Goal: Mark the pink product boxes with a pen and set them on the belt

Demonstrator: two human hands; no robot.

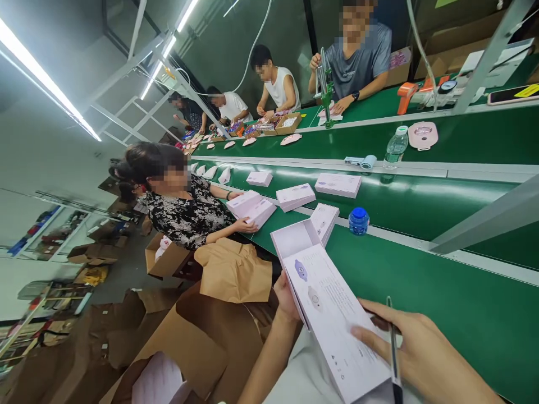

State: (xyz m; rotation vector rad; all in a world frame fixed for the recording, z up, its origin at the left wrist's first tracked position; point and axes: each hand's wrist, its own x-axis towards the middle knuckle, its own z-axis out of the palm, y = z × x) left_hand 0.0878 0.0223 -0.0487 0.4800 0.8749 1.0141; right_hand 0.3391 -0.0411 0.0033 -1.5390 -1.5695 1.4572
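The half-curled right hand (415,339) holds one pen (393,350) and touches one white box (337,314); the left hand (286,297) is closed round its side, beside the counter (463,297). One open carton (197,336) contains something white (158,381). Beyond: one blue jar (359,222), four box stacks (295,196), one clear bottle (396,148).

Bright tube lights (46,80) run slantwise overhead, beside a pale metal frame (124,72). A dark wall (219,53) stands beyond the long green table (429,280). At left are a pale wall (71,174), loaded shelves (42,230) and grey floor (132,261).
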